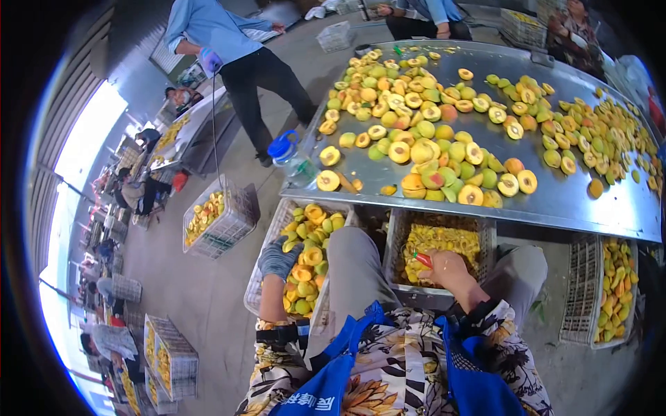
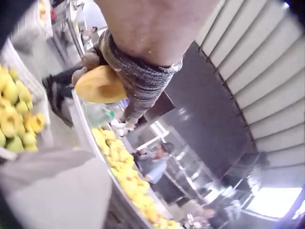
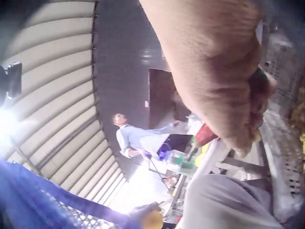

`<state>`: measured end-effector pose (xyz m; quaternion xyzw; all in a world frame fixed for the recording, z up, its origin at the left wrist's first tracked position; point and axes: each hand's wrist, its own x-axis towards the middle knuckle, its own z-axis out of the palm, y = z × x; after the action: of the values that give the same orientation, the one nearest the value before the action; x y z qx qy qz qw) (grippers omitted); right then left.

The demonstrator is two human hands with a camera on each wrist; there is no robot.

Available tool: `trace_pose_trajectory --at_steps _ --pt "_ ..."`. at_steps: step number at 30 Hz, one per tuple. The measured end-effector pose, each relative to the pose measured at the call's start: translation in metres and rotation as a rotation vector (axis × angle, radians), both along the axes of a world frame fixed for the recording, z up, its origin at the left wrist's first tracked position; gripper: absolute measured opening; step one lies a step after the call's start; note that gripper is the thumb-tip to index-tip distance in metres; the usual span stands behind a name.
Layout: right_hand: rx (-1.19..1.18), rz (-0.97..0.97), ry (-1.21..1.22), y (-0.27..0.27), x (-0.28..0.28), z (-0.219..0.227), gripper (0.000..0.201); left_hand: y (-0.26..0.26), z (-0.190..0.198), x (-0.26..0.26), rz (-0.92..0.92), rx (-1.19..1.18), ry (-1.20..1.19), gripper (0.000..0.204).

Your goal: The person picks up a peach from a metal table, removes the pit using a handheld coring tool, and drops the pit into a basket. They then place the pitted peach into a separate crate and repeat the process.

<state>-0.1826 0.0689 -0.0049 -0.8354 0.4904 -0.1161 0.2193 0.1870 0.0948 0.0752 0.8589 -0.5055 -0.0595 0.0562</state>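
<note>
My left hand (image 1: 279, 259), in a grey knit glove, is over the left crate (image 1: 254, 281) of hollowed yellow peach halves (image 1: 305, 274). In the left wrist view its fingers hold a peach half (image 2: 101, 86) with a hollow in the cut face. My bare right hand (image 1: 451, 270) grips a tool with a red handle (image 1: 422, 259) above the middle crate (image 1: 393, 243), which holds wet yellow pits and scraps (image 1: 444, 243). The red handle shows beside the thumb in the right wrist view; the tool's working end cannot be made out.
A metal table (image 1: 596, 215) ahead carries many halved peaches (image 1: 416, 125) and a blue-lidded jug (image 1: 295, 163) at its left corner. Another fruit crate (image 1: 581, 291) stands at right. On the left, a person (image 1: 229, 41) holds a rod hooked to a crate (image 1: 222, 229).
</note>
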Motion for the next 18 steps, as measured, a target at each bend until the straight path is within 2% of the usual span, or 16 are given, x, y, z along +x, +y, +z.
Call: trace_pose_trajectory --at_steps 1,2,3,4,5,6,7,8,10,12,13,14,15,16,18 --pt "0.058 -0.048 0.002 -0.001 -0.004 -0.005 0.04 -0.016 -0.007 -0.002 -0.066 -0.06 0.039 0.055" --pt "0.119 -0.096 0.006 -0.003 -0.007 -0.01 0.044 -0.038 -0.006 -0.015 -0.066 -0.023 0.151 0.062" --pt "0.144 -0.114 -0.046 -0.002 -0.009 -0.013 0.045 -0.058 -0.003 -0.034 -0.182 -0.105 0.22 0.059" --pt "0.155 -0.13 -0.039 -0.001 -0.012 -0.011 0.045 -0.089 -0.02 -0.048 -0.247 -0.117 0.176 0.056" --pt "0.143 -0.188 -0.098 0.0 -0.014 -0.007 0.044 -0.116 -0.012 -0.083 -0.278 -0.088 0.212 0.055" --pt "0.125 -0.247 -0.158 -0.001 -0.017 -0.003 0.043 -0.135 -0.01 -0.111 -0.366 -0.119 0.345 0.057" --pt "0.142 -0.347 -0.22 -0.003 -0.027 -0.002 0.038 -0.195 -0.023 -0.159 -0.544 0.141 0.035 0.058" --pt "0.12 -0.381 -0.219 -0.004 -0.028 -0.003 0.038 -0.21 -0.041 -0.179 -0.649 0.073 0.087 0.058" --pt "0.036 -0.294 -0.117 -0.007 -0.04 -0.002 0.034 -0.234 -0.062 -0.212 -0.809 0.184 0.183 0.063" --pt "0.018 -0.446 -0.319 -0.001 -0.047 0.001 0.04 -0.246 -0.079 -0.22 -0.89 0.098 0.586 0.067" --pt "0.133 -0.517 -0.219 -0.004 -0.047 0.006 0.044 -0.261 -0.104 -0.211 -0.823 0.167 0.589 0.071" --pt "0.256 -0.575 -0.129 -0.008 -0.046 0.01 0.048 -0.251 -0.087 -0.21 -0.819 0.156 0.444 0.07" --pt "0.22 -0.618 -0.216 -0.009 -0.044 0.008 0.05 -0.254 -0.11 -0.197 -0.794 -0.009 0.506 0.066" --pt "0.176 -0.655 -0.301 -0.011 -0.043 0.003 0.051 -0.245 -0.092 -0.194 -0.68 -0.017 0.367 0.061" --pt "0.165 -0.684 -0.453 -0.014 -0.04 0.001 0.049 -0.268 -0.133 -0.158 -0.513 -0.212 0.768 0.054"
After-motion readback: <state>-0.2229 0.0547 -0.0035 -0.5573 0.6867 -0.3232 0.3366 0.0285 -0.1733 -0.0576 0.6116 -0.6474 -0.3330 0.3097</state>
